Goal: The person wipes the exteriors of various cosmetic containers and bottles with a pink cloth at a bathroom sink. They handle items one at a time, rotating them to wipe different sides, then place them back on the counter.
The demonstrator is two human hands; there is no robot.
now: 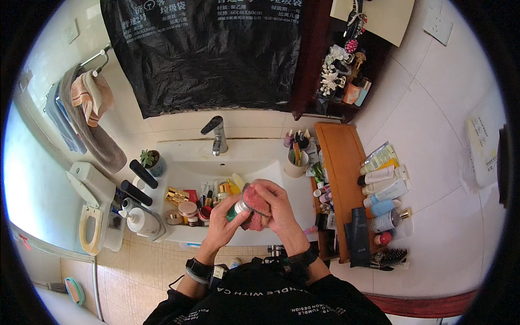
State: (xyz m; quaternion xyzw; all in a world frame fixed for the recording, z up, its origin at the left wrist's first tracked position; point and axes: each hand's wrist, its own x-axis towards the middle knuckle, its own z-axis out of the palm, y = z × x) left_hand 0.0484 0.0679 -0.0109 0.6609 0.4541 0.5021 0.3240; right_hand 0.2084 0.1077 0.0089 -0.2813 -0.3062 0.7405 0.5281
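Over the front of the white sink (295, 197), my left hand (221, 223) grips a small green container with a white and silvery upper part (240, 207). My right hand (280, 212) is closed on a reddish-pink cloth (257, 201), which is pressed around the container's top. Cloth also hangs below the fingers. Just left of my hands, cosmetics crowd the basin: a round pink compact (187, 209), gold-coloured items (177, 196), small jars and tubes. My hands hide part of this pile.
A chrome faucet (218, 135) rises behind the basin. White pump bottle (140, 221), dark cylinders (136, 192) and a potted succulent (151, 161) line the left side. At right stand a cup of brushes (296, 162) and a brown wooden cabinet (344, 162) with several tubes beside it.
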